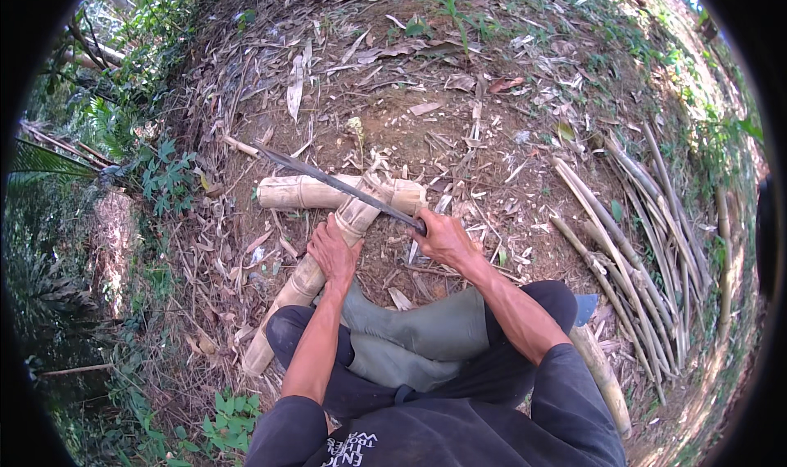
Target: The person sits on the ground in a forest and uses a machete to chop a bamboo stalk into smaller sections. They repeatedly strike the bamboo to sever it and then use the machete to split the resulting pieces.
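Note:
My left hand (334, 252) presses down on a thick pale bamboo pole (305, 282) that runs from the lower left up to the middle. The pole's upper end rests across a second, shorter bamboo piece (299, 193) lying crosswise on the ground. My right hand (443, 236) grips the handle of a long dark blade (328, 178). The blade stretches up and to the left, lying over the top end of the pole where the two pieces cross. I am crouched, with my knees and green rubber boots (418, 336) just below the hands.
Bare earth covered with dry bamboo leaves and chips surrounds the work spot. A heap of split bamboo strips (631, 254) lies to the right. Another bamboo piece (602, 377) lies at my right knee. Green plants (164, 176) border the left side.

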The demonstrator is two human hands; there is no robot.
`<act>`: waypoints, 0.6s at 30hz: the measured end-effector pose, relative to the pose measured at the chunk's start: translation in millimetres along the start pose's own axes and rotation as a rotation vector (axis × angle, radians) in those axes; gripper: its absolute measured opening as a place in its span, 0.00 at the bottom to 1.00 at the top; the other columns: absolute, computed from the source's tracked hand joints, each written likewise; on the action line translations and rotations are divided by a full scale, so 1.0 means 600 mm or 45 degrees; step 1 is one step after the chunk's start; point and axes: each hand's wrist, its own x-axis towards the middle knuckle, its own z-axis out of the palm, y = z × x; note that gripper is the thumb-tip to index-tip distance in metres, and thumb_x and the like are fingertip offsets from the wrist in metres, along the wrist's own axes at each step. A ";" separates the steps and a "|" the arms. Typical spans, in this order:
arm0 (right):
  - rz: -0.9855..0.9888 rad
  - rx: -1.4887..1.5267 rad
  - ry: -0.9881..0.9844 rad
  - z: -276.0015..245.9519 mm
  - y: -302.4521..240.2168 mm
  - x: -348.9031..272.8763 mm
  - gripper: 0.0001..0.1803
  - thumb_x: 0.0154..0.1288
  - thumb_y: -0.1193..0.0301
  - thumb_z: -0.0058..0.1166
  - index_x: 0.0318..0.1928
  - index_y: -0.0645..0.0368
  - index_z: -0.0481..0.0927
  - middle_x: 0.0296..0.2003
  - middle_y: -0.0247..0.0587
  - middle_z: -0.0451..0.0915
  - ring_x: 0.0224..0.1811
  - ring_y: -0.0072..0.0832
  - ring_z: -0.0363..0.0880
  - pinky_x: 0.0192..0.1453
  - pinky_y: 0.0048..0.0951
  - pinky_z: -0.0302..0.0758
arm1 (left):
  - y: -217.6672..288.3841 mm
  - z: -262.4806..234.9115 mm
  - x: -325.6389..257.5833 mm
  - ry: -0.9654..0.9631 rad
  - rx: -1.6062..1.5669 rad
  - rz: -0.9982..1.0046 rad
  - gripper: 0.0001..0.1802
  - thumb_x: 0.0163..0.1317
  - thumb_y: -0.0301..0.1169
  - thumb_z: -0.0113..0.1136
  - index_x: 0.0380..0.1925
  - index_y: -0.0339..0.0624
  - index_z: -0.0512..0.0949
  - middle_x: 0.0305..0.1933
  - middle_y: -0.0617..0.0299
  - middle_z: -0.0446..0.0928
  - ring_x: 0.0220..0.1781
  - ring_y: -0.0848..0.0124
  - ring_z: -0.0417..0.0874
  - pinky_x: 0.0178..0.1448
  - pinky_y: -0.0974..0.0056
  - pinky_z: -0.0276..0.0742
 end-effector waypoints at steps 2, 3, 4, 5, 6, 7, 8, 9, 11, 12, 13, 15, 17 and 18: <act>0.046 -0.101 -0.030 -0.009 0.008 0.001 0.15 0.59 0.67 0.59 0.41 0.64 0.73 0.30 0.58 0.81 0.31 0.55 0.82 0.36 0.49 0.78 | -0.003 -0.006 0.010 -0.143 -0.080 -0.068 0.50 0.37 0.42 0.79 0.61 0.42 0.65 0.56 0.48 0.69 0.58 0.49 0.72 0.59 0.45 0.65; -0.002 -0.128 -0.013 -0.010 0.009 0.006 0.15 0.59 0.67 0.59 0.40 0.64 0.73 0.30 0.58 0.81 0.30 0.55 0.81 0.36 0.50 0.78 | -0.006 -0.009 0.018 -0.215 -0.122 -0.100 0.49 0.37 0.42 0.78 0.61 0.41 0.65 0.56 0.48 0.69 0.57 0.48 0.72 0.58 0.45 0.66; -0.046 -0.157 0.005 -0.010 0.009 0.011 0.15 0.58 0.67 0.59 0.40 0.64 0.73 0.29 0.57 0.81 0.30 0.54 0.81 0.35 0.50 0.78 | -0.005 -0.014 0.027 -0.269 -0.147 -0.067 0.48 0.37 0.42 0.78 0.60 0.41 0.65 0.55 0.48 0.70 0.56 0.48 0.73 0.57 0.45 0.67; -0.092 -0.182 0.021 -0.013 -0.004 0.019 0.15 0.58 0.68 0.59 0.40 0.64 0.73 0.28 0.57 0.81 0.29 0.54 0.81 0.35 0.50 0.78 | -0.007 -0.017 0.035 -0.323 -0.169 -0.036 0.47 0.37 0.42 0.77 0.59 0.41 0.66 0.53 0.48 0.71 0.55 0.48 0.74 0.56 0.46 0.68; -0.177 -0.162 0.036 -0.014 -0.021 0.030 0.13 0.58 0.70 0.59 0.39 0.62 0.73 0.27 0.53 0.81 0.26 0.49 0.81 0.32 0.46 0.77 | -0.007 -0.018 0.042 -0.378 -0.193 -0.003 0.46 0.38 0.42 0.77 0.58 0.41 0.66 0.52 0.48 0.71 0.54 0.48 0.74 0.55 0.46 0.70; -0.274 -0.127 0.043 -0.019 -0.070 0.049 0.10 0.58 0.72 0.59 0.39 0.61 0.74 0.26 0.49 0.81 0.23 0.45 0.81 0.29 0.43 0.77 | -0.024 -0.008 0.042 -0.454 -0.253 -0.071 0.45 0.38 0.43 0.77 0.58 0.42 0.67 0.52 0.49 0.72 0.54 0.49 0.75 0.54 0.47 0.71; -0.435 -0.014 0.076 -0.016 -0.121 0.067 0.11 0.53 0.75 0.58 0.37 0.60 0.74 0.23 0.45 0.78 0.21 0.41 0.80 0.26 0.39 0.76 | -0.045 0.013 0.039 -0.532 -0.312 -0.137 0.45 0.38 0.44 0.77 0.57 0.42 0.68 0.53 0.50 0.72 0.55 0.49 0.75 0.54 0.48 0.72; -0.670 0.162 0.251 -0.021 -0.186 0.078 0.11 0.51 0.75 0.58 0.37 0.59 0.74 0.23 0.42 0.77 0.20 0.38 0.79 0.24 0.37 0.75 | -0.049 0.022 0.036 -0.554 -0.325 -0.163 0.44 0.38 0.44 0.76 0.57 0.43 0.68 0.53 0.50 0.73 0.55 0.50 0.75 0.54 0.49 0.73; -1.024 0.334 0.364 -0.035 -0.298 0.099 0.12 0.50 0.75 0.60 0.36 0.58 0.74 0.24 0.40 0.77 0.20 0.38 0.79 0.24 0.36 0.75 | -0.053 0.016 0.035 -0.523 -0.285 -0.181 0.44 0.38 0.44 0.76 0.57 0.43 0.69 0.53 0.51 0.73 0.55 0.50 0.75 0.54 0.49 0.73; -1.051 0.358 0.355 -0.041 -0.284 0.101 0.12 0.50 0.75 0.60 0.36 0.57 0.74 0.24 0.39 0.77 0.20 0.38 0.78 0.24 0.36 0.75 | -0.034 0.018 0.041 -0.494 -0.261 -0.141 0.44 0.38 0.44 0.76 0.57 0.43 0.69 0.52 0.51 0.74 0.55 0.50 0.75 0.55 0.48 0.72; -1.094 0.409 0.338 -0.041 -0.280 0.103 0.12 0.50 0.75 0.60 0.36 0.57 0.74 0.24 0.39 0.77 0.21 0.38 0.78 0.24 0.35 0.75 | -0.029 0.002 0.039 -0.454 -0.216 -0.124 0.44 0.38 0.43 0.76 0.57 0.44 0.69 0.52 0.52 0.74 0.56 0.50 0.75 0.55 0.48 0.72; -0.646 0.214 0.214 0.001 -0.134 0.091 0.11 0.50 0.73 0.59 0.35 0.56 0.73 0.23 0.43 0.77 0.23 0.41 0.81 0.26 0.40 0.76 | -0.019 -0.015 0.036 -0.367 -0.153 -0.096 0.44 0.37 0.43 0.76 0.57 0.44 0.69 0.52 0.52 0.74 0.56 0.50 0.75 0.55 0.47 0.72; 0.128 -0.310 -0.143 -0.002 0.058 0.060 0.09 0.55 0.71 0.57 0.35 0.59 0.74 0.22 0.51 0.80 0.25 0.45 0.83 0.29 0.44 0.79 | -0.007 -0.016 0.019 -0.306 -0.136 -0.065 0.43 0.38 0.43 0.76 0.56 0.44 0.69 0.51 0.53 0.75 0.56 0.51 0.75 0.55 0.46 0.71; 0.243 -0.313 -0.193 -0.012 0.129 0.032 0.10 0.57 0.70 0.55 0.37 0.63 0.76 0.22 0.53 0.80 0.24 0.45 0.83 0.29 0.46 0.79 | -0.009 -0.022 0.016 -0.272 -0.126 -0.045 0.42 0.38 0.43 0.75 0.56 0.44 0.69 0.51 0.53 0.75 0.56 0.51 0.75 0.55 0.46 0.70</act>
